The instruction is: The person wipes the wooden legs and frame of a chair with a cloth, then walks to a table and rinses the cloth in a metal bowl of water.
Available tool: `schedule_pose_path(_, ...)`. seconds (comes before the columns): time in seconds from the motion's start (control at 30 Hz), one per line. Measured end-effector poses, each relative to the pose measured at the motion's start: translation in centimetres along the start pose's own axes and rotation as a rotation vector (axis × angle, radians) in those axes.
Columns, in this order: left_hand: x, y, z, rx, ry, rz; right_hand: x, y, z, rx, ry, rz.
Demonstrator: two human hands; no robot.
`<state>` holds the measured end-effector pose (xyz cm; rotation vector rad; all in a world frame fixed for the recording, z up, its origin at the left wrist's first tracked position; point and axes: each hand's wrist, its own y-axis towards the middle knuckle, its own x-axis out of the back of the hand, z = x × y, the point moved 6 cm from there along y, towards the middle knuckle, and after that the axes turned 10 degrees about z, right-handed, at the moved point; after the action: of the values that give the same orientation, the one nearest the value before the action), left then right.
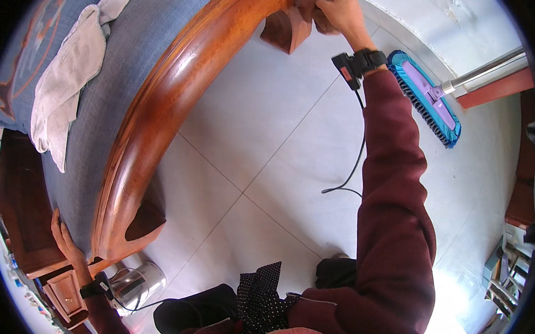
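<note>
My right hand (341,10), at the top, is at the far end of a wooden sofa frame (162,98), fingers curled at a brownish thing that is blurred; whether it is a cloth or wood I cannot tell. At the lower left my left hand (66,242) rests with extended fingers on the near end of the blue-grey seat cushion (119,59). A crumpled pale cloth (70,75) lies on the cushion, apart from both hands. Each wrist wears a black strap with a small device and a cable.
A flat mop (427,96) with a blue-edged head stands on the tiled floor (258,166) by the white wall at the right. A shiny metal bin (139,282) is beside the sofa's near end, next to a wooden cabinet with a drawer (66,295). A black cable (356,158) hangs from my right wrist.
</note>
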<state>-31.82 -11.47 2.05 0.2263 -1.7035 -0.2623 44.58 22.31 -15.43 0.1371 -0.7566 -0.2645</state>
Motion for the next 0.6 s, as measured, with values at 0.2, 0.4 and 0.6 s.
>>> schedule_pose_path(0.2, 0.0, -0.1, -0.8, -0.015, 0.009, 0.004, -1.2, 1.6, 8.1, 0.291, 0.763, -0.335)
schedule_pose_path(0.4, 0.1, -0.2, -0.3, -0.017, 0.019, 0.006, -3.5, -2.0, 10.1, 0.482, 0.021, -0.546)
schedule_pose_path(0.6, 0.3, -0.3, 0.4, -0.017, 0.019, 0.016, -4.4, -1.2, 8.5, 0.536, -0.049, -0.559)
